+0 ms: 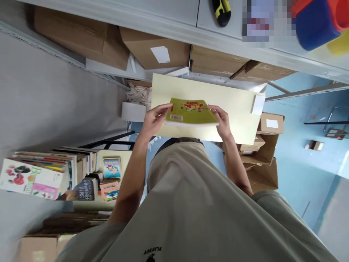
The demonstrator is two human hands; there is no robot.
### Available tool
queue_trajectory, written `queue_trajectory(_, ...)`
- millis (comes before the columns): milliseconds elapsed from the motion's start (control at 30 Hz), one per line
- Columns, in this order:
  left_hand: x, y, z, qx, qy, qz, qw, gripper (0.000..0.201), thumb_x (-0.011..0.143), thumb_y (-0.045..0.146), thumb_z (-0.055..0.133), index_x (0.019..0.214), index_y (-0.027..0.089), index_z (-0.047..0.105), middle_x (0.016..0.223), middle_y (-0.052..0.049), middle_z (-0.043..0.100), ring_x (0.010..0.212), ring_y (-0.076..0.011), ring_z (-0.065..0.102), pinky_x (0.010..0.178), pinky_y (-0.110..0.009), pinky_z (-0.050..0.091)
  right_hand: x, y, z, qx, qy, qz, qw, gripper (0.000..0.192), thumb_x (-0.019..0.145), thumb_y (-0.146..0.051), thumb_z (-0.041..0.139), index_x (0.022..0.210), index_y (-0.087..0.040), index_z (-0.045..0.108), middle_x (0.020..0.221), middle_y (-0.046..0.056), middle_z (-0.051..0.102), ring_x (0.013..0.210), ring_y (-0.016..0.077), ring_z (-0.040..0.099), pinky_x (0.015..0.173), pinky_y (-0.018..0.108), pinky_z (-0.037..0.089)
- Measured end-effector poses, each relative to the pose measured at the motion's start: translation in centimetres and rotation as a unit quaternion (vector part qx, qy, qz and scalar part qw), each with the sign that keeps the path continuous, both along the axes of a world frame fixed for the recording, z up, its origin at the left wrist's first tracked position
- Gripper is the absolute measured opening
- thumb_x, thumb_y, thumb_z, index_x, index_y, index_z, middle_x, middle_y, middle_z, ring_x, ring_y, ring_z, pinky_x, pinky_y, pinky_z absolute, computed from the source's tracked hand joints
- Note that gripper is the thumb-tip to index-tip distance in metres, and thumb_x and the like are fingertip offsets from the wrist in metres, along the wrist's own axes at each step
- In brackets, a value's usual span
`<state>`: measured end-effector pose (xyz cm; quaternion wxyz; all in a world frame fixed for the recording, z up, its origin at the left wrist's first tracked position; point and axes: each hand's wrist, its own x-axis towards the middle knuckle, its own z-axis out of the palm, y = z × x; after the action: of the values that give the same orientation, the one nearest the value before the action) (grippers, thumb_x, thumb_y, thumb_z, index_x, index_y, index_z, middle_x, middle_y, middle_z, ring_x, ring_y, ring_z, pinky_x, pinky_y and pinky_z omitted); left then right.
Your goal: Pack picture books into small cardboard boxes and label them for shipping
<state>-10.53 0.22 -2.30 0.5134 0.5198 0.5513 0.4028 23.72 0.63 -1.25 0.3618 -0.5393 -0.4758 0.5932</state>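
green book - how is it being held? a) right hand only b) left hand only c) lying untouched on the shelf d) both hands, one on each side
d: the left hand and right hand grip opposite edges of the green book above a pale yellow sheet.

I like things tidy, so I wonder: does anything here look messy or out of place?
Mostly orderly. The left hand and right hand hold a green book flat over a cream sheet. Cardboard boxes on the blue floor lie open and tumbled.
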Motion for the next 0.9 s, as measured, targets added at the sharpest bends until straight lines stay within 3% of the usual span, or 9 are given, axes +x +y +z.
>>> queue_trajectory(100, 0.6, 0.0, -0.3, -0.022, 0.034, 0.001, 0.999, 0.063, 0.097, 0.085, 0.084, 0.097, 0.022, 0.086, 0.094, -0.010, 0.091, 0.086, -0.0248, 0.083, 0.068, -0.031, 0.061, -0.8, -0.2, -0.3, -0.046, 0.034, -0.039, 0.998, 0.065, 0.088, -0.088, 0.094, 0.113, -0.028, 0.083, 0.110, 0.008, 0.093, 0.124, 0.0344, 0.090, 0.119, 0.056, 0.074)
queue_trajectory(200, 1.7, 0.3, -0.6, -0.044, 0.037, 0.031, 0.998, 0.066, 0.104, 0.084, 0.077, 0.083, 0.022, 0.080, 0.081, -0.012, 0.088, 0.074, -0.0231, 0.080, 0.065, -0.031, 0.059, -1.4, -0.2, -0.9, -0.088, 0.022, -0.060, 0.994, 0.072, 0.085, -0.095, 0.091, 0.095, -0.026, 0.073, 0.093, 0.011, 0.091, 0.110, 0.0358, 0.094, 0.107, 0.056, 0.079)
queue_trajectory(300, 2.4, 0.8, -0.8, -0.052, 0.023, 0.054, 0.997, 0.066, 0.103, 0.085, 0.078, 0.084, 0.022, 0.080, 0.082, -0.013, 0.089, 0.075, -0.0246, 0.082, 0.065, -0.032, 0.060, -1.7, -0.2, -1.2, -0.098, 0.016, -0.061, 0.993, 0.076, 0.083, -0.100, 0.088, 0.090, -0.027, 0.068, 0.089, 0.012, 0.090, 0.100, 0.0339, 0.094, 0.097, 0.053, 0.082)
queue_trajectory(400, 2.1, 1.3, -0.9, -0.071, -0.001, 0.062, 0.996, 0.069, 0.100, 0.089, 0.079, 0.090, 0.021, 0.081, 0.091, -0.015, 0.091, 0.084, -0.0281, 0.086, 0.064, -0.032, 0.060, -1.7, -0.3, -0.9, -0.080, 0.032, -0.059, 0.995, 0.074, 0.085, -0.099, 0.088, 0.094, -0.028, 0.069, 0.096, 0.011, 0.091, 0.105, 0.0335, 0.094, 0.103, 0.054, 0.080)
queue_trajectory(567, 0.8, 1.1, -1.5, -0.140, -0.077, 0.103, 0.982, 0.078, 0.100, 0.095, 0.072, 0.097, 0.019, 0.084, 0.094, -0.015, 0.089, 0.094, -0.0344, 0.089, 0.065, -0.035, 0.065, -1.6, -0.3, -1.3, -0.063, 0.020, -0.065, 0.996, 0.081, 0.095, -0.106, 0.068, 0.107, -0.027, 0.083, 0.113, 0.012, 0.090, 0.130, 0.0379, 0.088, 0.112, 0.059, 0.076)
queue_trajectory(667, 0.4, 0.7, -2.2, -0.146, -0.076, 0.120, 0.979, 0.065, 0.088, 0.082, 0.095, 0.106, 0.020, 0.087, 0.101, -0.012, 0.089, 0.099, -0.0348, 0.088, 0.072, -0.038, 0.069, -1.8, 0.1, -2.7, -0.046, -0.012, -0.051, 0.998, 0.079, 0.091, -0.104, 0.075, 0.109, -0.028, 0.089, 0.122, 0.011, 0.090, 0.136, 0.0380, 0.084, 0.117, 0.059, 0.073)
queue_trajectory(733, 0.6, 0.5, -2.7, -0.131, -0.073, 0.124, 0.981, 0.056, 0.082, 0.068, 0.104, 0.107, 0.022, 0.083, 0.102, -0.011, 0.089, 0.101, -0.0336, 0.087, 0.079, -0.040, 0.071, -2.2, 0.4, -3.6, -0.027, -0.037, -0.044, 0.998, 0.077, 0.086, -0.101, 0.084, 0.113, -0.030, 0.091, 0.139, 0.011, 0.089, 0.147, 0.0393, 0.079, 0.126, 0.060, 0.067)
queue_trajectory(833, 2.0, 0.3, -3.1, -0.093, -0.047, 0.143, 0.984, 0.043, 0.086, 0.049, 0.104, 0.097, 0.025, 0.070, 0.094, -0.006, 0.086, 0.099, -0.0296, 0.087, 0.086, -0.040, 0.069, -4.1, 0.7, -4.5, -0.022, -0.048, -0.040, 0.998, 0.081, 0.085, -0.098, 0.086, 0.131, -0.031, 0.091, 0.163, 0.012, 0.079, 0.165, 0.0408, 0.066, 0.138, 0.061, 0.058)
queue_trajectory(900, 3.7, 0.1, -3.0, -0.068, 0.013, 0.154, 0.986, 0.040, 0.090, 0.038, 0.100, 0.088, 0.026, 0.062, 0.088, -0.004, 0.083, 0.096, -0.0276, 0.086, 0.088, -0.038, 0.067, -6.4, 0.8, -5.0, -0.041, -0.009, -0.017, 0.999, 0.088, 0.087, -0.097, 0.085, 0.146, -0.031, 0.085, 0.166, 0.012, 0.077, 0.164, 0.0406, 0.068, 0.136, 0.060, 0.060)
